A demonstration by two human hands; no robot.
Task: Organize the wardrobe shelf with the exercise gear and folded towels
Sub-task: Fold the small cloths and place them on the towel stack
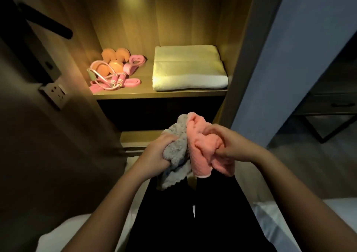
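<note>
- Gripping a crumpled grey towel, the left hand has its fingers curled tightly into the fluffy cloth, and the loose end hangs below the fist
- The right hand clutches a bunched pink towel, thumb and fingers pinching into its folds, with one corner drooping beneath the hand
- The two towels touch between the hands, grey on the left and pink on the right; both are held in the air near the person, lower than the lit wooden shelf and nearer than it
- A large cream towel lies neatly folded on the right half of that shelf, its right edge just beside the wardrobe's side wall
- The exercise gear sits on the left half: orange dumbbells towards the far left, a skipping rope with pink handles closer to the near edge, its cord looping across the nearer dumbbell, and pink resistance bands just right of the dumbbells
- A strip of bare wood lies between the gear and the cream towel, so they are apart
- A wall socket shows on the dim surface at the left
- A blue wall stands at the right, with a dark desk beyond it
- White bedding lies at the near edge, either side of the person's dark-clothed lap
</note>
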